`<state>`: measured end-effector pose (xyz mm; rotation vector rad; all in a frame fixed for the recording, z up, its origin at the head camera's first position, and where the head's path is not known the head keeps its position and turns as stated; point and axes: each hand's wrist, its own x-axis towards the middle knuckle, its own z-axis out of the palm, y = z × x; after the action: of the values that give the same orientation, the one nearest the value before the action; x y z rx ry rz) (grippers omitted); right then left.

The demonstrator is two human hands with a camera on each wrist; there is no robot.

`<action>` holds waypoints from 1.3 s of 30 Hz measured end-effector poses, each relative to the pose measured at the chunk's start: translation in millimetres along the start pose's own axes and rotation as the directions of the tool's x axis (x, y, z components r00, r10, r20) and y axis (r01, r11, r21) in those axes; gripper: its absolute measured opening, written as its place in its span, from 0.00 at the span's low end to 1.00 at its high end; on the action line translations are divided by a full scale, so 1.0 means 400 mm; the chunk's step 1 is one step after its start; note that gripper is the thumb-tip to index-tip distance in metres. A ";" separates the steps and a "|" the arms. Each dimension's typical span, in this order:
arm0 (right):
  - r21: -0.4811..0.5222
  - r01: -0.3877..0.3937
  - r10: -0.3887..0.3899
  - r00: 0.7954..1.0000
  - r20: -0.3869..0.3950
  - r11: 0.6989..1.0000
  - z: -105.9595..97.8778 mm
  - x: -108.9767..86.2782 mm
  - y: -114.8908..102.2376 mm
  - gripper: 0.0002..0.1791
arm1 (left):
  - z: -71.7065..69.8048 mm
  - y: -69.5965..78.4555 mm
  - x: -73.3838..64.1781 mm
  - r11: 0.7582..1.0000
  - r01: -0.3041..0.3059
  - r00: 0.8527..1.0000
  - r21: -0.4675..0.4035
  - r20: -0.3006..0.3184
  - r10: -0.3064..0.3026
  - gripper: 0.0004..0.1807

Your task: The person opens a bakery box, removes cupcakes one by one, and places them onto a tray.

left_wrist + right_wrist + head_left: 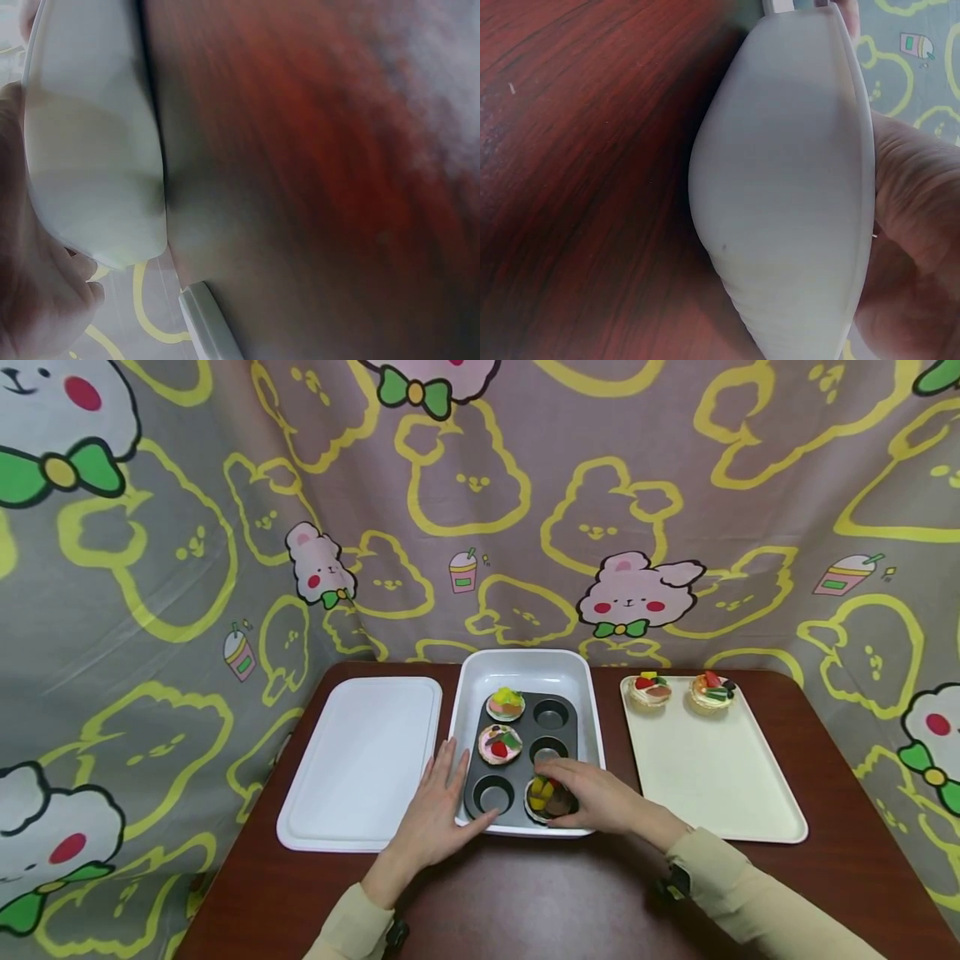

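My right hand (603,795) grips a toy fruit tart (542,793) with yellow and dark brown toppings at the near right cup of a dark muffin tin (528,714). The tin lies inside a white basin (525,660). In its left column sit a pink-topped tart (499,744) and, behind it, a tart with yellow and green topping (506,702). My left hand (435,814) rests at the basin's near left rim, fingers extended and thumb over the near edge. Both wrist views mostly show the basin's outer wall (780,165), hiding the fingertips.
A white tray (360,760) lies left of the basin. At the right, a cream tray (716,777) carries two fruit tarts (711,692) at its far end. All stand on a dark brown table (510,902), with a patterned curtain (480,560) behind.
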<state>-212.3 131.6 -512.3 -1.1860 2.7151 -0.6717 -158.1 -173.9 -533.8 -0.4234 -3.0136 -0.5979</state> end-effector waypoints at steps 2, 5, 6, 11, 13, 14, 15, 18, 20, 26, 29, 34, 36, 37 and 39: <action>0.002 -0.009 0.009 1.000 0.008 1.000 -0.001 0.002 0.001 0.43 | 0.000 -0.001 0.001 1.000 0.000 1.000 0.000 -0.002 0.000 0.60; -0.008 -0.014 0.015 1.000 0.011 1.000 -0.001 0.004 0.002 0.43 | 0.000 -0.001 0.001 1.000 0.005 1.000 0.000 0.001 -0.005 0.60; -0.012 -0.017 0.017 1.000 0.011 1.000 0.000 0.005 0.003 0.43 | 0.000 -0.001 0.002 1.000 0.007 1.000 -0.002 0.002 -0.007 0.60; -0.030 -0.026 0.026 1.000 0.008 0.999 0.002 0.007 0.006 0.44 | 0.000 0.001 0.002 1.000 0.008 1.000 -0.004 0.003 -0.008 0.60; -0.034 -0.031 0.031 0.999 0.010 0.999 0.002 0.007 0.006 0.45 | -0.001 0.002 0.002 1.000 0.007 1.000 -0.002 0.002 -0.007 0.60; -0.034 -0.033 0.034 0.999 0.012 0.999 0.002 0.007 0.006 0.45 | -0.001 0.002 0.002 1.000 0.005 1.000 0.001 0.003 -0.005 0.60; -0.033 -0.036 0.037 0.999 0.014 0.999 0.002 0.007 0.006 0.45 | -0.002 0.003 0.002 1.000 0.003 1.000 0.003 0.003 -0.003 0.60; -0.023 -0.053 0.053 0.998 0.022 0.998 0.004 0.008 0.005 0.46 | -0.003 0.004 0.000 1.000 0.003 1.000 0.007 0.004 -0.003 0.60; -0.019 -0.059 0.060 0.998 0.025 0.998 0.005 0.008 0.004 0.45 | -0.003 0.005 0.000 1.000 0.001 1.000 0.010 0.003 -0.001 0.60; -0.042 -0.042 0.041 0.999 -0.010 0.998 0.008 0.005 0.002 0.44 | -0.002 0.005 -0.002 1.000 0.002 1.000 0.005 -0.004 -0.002 0.60; -0.054 -0.032 0.030 0.999 -0.037 0.998 0.011 0.002 0.003 0.44 | -0.002 0.006 -0.003 1.000 0.007 1.000 -0.004 0.002 -0.007 0.60; -0.047 -0.048 0.045 0.997 -0.067 0.998 0.017 -0.003 0.005 0.44 | 0.000 0.003 -0.002 1.000 0.003 1.000 -0.007 0.000 -0.003 0.60; -0.040 -0.059 0.056 0.996 -0.075 0.997 0.019 -0.004 0.005 0.44 | -0.001 0.002 -0.001 1.000 0.001 1.000 -0.005 -0.002 -0.001 0.60; -0.038 -0.063 0.060 0.995 -0.079 0.997 0.020 -0.004 0.005 0.44 | -0.001 0.002 0.000 1.000 0.001 1.000 -0.004 -0.002 -0.001 0.60; -0.034 -0.071 0.068 0.994 -0.087 0.997 0.021 -0.005 0.006 0.44 | -0.001 0.002 0.001 1.000 0.002 1.000 -0.004 -0.001 -0.002 0.60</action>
<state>-210.2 131.6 -520.9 -1.0889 2.8366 -0.6818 -158.1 -173.2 -533.0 -0.4197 -3.0128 -0.6047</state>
